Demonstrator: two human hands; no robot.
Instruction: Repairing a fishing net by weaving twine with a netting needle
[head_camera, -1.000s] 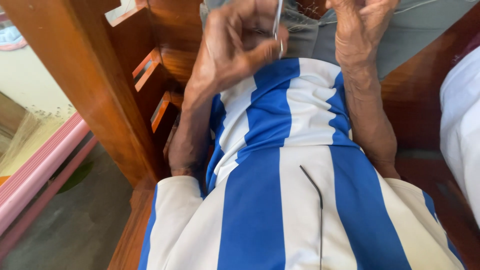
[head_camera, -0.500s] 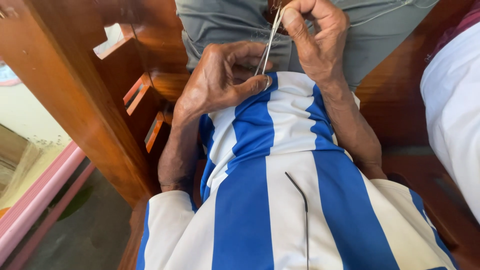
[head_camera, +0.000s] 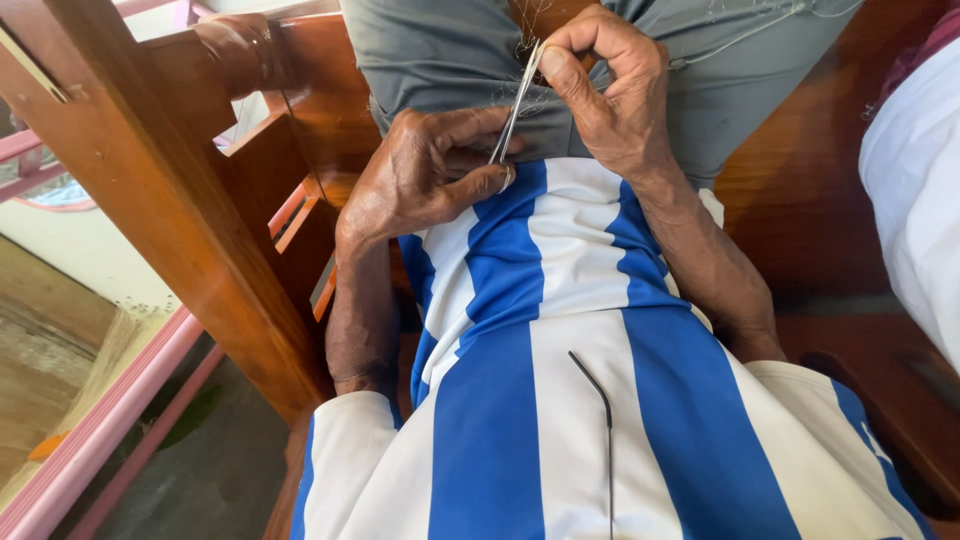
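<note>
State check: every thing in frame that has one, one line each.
left hand: closed, pinching the tool's lower tip
right hand: closed, gripping the tool's top
metal tool: held tilted between both hands
striped shirt: worn, hem bunched
grey cloth: frayed, loose threads

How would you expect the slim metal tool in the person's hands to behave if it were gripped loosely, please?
The metal tool looks thin and rigid, so probably stiff and light. Its shiny surface may slip between the right hand and left hand.
</note>
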